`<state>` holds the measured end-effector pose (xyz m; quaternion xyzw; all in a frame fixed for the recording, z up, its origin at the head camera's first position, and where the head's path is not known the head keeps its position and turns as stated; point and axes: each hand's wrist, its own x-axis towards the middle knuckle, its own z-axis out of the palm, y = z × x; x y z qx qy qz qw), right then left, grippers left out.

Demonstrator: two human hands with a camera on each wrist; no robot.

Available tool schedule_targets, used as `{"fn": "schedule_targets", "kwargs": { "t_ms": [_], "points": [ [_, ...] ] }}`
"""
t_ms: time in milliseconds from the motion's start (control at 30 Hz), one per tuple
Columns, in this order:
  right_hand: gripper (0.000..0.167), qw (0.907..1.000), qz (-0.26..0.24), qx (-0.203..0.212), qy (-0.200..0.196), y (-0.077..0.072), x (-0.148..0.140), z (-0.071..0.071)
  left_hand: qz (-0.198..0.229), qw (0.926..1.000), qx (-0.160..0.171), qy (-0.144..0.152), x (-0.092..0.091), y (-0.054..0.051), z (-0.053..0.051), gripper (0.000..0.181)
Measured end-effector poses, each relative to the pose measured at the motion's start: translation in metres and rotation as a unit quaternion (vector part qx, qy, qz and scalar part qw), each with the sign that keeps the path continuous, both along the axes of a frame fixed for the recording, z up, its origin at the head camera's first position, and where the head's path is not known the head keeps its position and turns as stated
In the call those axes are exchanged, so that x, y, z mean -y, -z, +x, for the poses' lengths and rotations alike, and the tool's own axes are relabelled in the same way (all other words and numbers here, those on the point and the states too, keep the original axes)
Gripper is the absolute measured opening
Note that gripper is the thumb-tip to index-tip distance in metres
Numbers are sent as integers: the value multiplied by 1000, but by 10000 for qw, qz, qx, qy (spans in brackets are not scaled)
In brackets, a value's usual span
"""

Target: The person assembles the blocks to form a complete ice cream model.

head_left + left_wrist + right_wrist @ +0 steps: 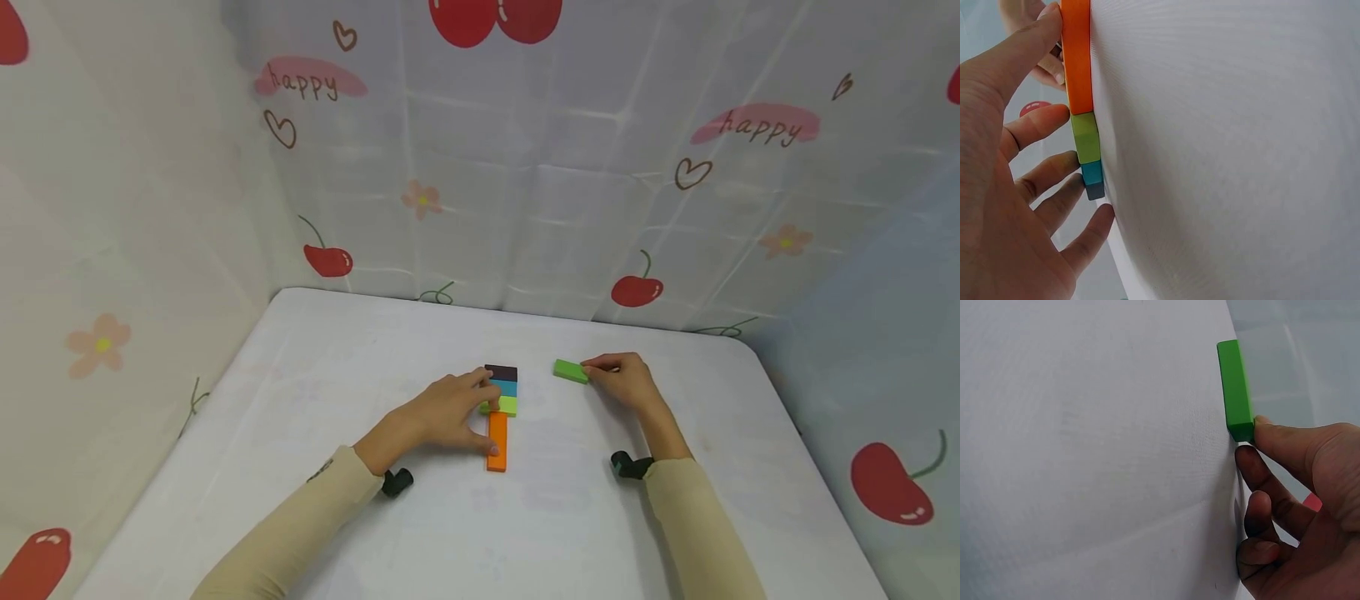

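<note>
Four-sided flat blocks lie touching in a column: a black block (501, 372) at the far end, then a blue block (508, 388), a light green block (508, 406) and, set lengthwise nearest the person, an orange block (498, 442). Over their left side my left hand (442, 412) has its fingers spread; in the left wrist view the thumb touches the orange block (1077, 56) and fingertips rest along the others. To the right, my right hand (628, 385) pinches the near end of a green block (568, 371) between thumb and forefinger, at the tabletop.
A white cloth covers the table (360, 342). Behind it hangs a printed curtain (525, 233) with cherries and hearts, and similar sheets stand at both sides. Dark wrist devices (630, 465) sit at both cuffs.
</note>
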<state>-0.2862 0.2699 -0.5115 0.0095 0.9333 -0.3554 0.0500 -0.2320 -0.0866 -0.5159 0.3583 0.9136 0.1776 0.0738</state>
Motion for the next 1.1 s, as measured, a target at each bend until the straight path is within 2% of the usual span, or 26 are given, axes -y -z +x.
{"fn": "schedule_targets", "kwargs": {
  "t_ms": [333, 567, 900, 1100],
  "points": [
    [27, 9996, -144, -62, -223, 0, 15, -8, 35, 10000, 58, 7, 1, -2, 1, 60],
    [26, 9996, -162, -15, -237, 0, 27, -13, 50, 10000, 28, 9, 1, 1, 0, 61],
    [25, 9991, -255, -52, -336, 3, 45, -22, 78, 10000, 53, -17, 1, -3, 2, 60],
    [24, 9989, -324, -9, -327, 5, 53, -24, 69, 10000, 52, -1, 1, 0, 1, 60]
  ]
}}
